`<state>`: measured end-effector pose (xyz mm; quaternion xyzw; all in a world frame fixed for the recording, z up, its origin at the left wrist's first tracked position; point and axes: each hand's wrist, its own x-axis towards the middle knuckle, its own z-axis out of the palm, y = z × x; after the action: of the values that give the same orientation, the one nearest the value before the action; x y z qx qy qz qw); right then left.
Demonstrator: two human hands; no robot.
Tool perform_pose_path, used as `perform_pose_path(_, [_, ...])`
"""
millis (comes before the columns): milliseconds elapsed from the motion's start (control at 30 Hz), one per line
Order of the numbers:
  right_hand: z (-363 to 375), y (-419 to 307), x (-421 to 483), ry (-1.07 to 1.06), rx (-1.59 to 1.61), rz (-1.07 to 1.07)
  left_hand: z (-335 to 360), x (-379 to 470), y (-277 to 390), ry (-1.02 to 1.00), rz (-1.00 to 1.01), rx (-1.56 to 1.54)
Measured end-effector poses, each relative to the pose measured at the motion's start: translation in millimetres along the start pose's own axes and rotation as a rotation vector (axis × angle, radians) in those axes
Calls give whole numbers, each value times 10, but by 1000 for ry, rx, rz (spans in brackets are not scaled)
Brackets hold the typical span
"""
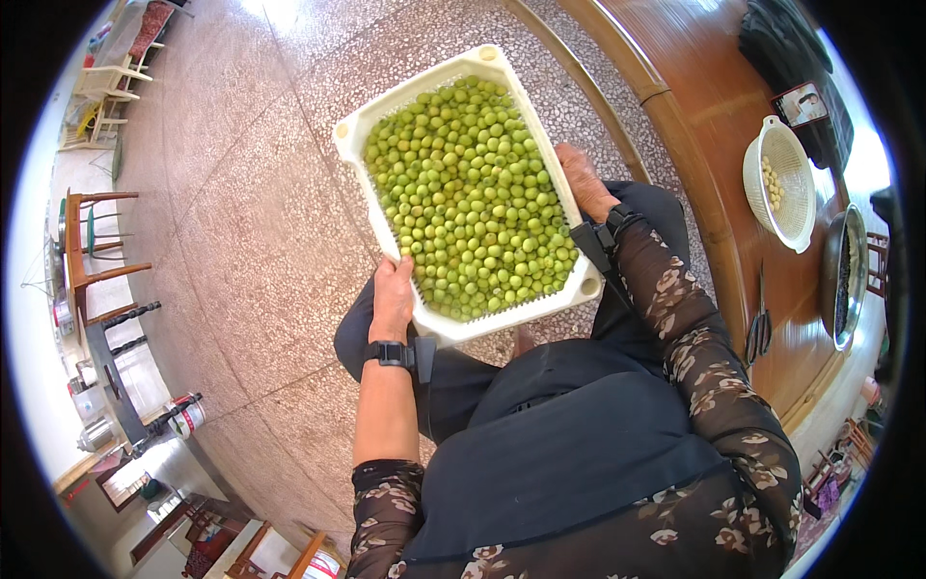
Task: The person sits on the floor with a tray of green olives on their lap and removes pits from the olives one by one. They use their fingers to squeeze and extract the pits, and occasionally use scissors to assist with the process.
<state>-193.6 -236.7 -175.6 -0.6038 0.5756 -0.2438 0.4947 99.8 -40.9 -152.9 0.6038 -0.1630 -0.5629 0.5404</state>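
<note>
Between my hands is a white plastic crate (452,334), tilted in the view and filled with small round green fruit (470,195). The fruit lies in a thick layer, some of it yellowish or with brown marks. My left hand (393,293) grips the crate's left side near the close corner, thumb over the rim. My right hand (582,181) holds the right side around its middle; its fingers are partly hidden by the crate wall. The crate is above my knees and the speckled floor (239,239).
At right stands a brown table (723,181) with a bamboo edge. On it are scissors (759,326), a white colander (781,184) with pale round pieces, a metal bowl (845,279) and a dark cloth (785,43). Wooden stools (108,279) line the far left.
</note>
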Motion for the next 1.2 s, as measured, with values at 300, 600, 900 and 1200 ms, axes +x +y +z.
perform_pose_path(300, [-190,-289,-240,31,414,180,190,86,55,98,83,212])
perform_pose_path(600, [-1845,-288,-2301,347,-320,-234,291,-459,185,197,720,852])
perform_pose_path(900, [-2574,1070,-3685,515,-820,230,778,-333,-26,-80,722,1421])
perform_pose_path(1200, [-2827,1116,-3748,593,-899,234,817,-309,-63,-97,689,1526])
